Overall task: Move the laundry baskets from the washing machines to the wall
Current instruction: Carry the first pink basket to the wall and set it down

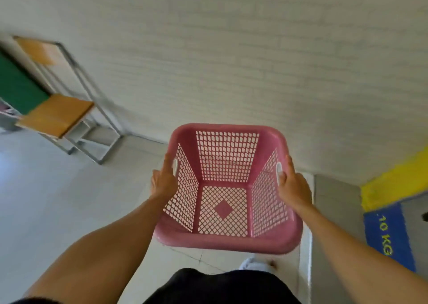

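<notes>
An empty pink plastic laundry basket (225,241) with lattice walls hangs in the air in front of me, above the pale tiled floor. My left hand (163,181) grips its left rim at the handle slot. On the opposite rim my right hand (293,185) holds the right handle slot. The white brick wall (231,60) stands just beyond the basket's far edge.
A wooden chair (58,116) with a metal frame stands against the wall at the left, beside a green board (16,88). At the right is a grey machine (335,211) with a blue "10 KG" label (386,234) and a yellow band. My foot shows below the basket.
</notes>
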Motion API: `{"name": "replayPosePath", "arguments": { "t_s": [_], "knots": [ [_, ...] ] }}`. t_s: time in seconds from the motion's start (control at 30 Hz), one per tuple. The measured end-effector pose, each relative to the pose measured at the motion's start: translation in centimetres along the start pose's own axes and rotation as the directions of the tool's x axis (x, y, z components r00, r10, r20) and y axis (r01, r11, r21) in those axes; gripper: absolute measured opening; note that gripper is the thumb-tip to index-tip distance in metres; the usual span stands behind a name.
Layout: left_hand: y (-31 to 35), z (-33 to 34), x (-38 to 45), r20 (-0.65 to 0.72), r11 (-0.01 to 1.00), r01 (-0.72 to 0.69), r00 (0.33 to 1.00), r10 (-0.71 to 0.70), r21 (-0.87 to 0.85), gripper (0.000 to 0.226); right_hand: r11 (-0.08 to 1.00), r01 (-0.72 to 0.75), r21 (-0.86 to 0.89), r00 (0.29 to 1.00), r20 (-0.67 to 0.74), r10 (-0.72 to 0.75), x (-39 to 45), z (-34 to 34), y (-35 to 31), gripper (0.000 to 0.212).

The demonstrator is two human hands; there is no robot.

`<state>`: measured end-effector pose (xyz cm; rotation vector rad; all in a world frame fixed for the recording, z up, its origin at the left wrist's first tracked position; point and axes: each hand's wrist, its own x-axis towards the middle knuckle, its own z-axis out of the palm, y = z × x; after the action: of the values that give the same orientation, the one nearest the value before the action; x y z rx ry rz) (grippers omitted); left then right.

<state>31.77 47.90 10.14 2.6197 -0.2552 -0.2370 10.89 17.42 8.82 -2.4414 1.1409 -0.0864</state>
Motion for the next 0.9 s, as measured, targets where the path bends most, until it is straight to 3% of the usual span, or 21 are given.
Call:
{"name": "replayPosePath", "arguments": {
  "t_s": [0.47, 0.63, 0.9],
  "knots": [
    [-21.3, -11.6, -1.0, -0.223, 0.935, 0.341, 0.908, -0.355, -0.102, 0.07, 0.934, 0.356, -0.009, 0.919, 0.183, -0.349, -0.3, 11.5, -24.4, 0.062],
    [-26.9, -14.0, 3.3, -0.187, 0.897, 0.421, 0.878, -0.441, -0.137, 0.068, 0.906, 0.424, -0.008, 0.883, 0.227, -0.411, 1.4, 16.4, -32.2, 0.063],
    [-31.8, -17.7, 15.0, -0.101, 0.853, 0.496, 0.852, -0.514, -0.162, 0.056, 0.914, 0.402, -0.051, 0.874, 0.321, -0.366, 7.1, 22.2, -42.7, 0.061]
  ]
}}
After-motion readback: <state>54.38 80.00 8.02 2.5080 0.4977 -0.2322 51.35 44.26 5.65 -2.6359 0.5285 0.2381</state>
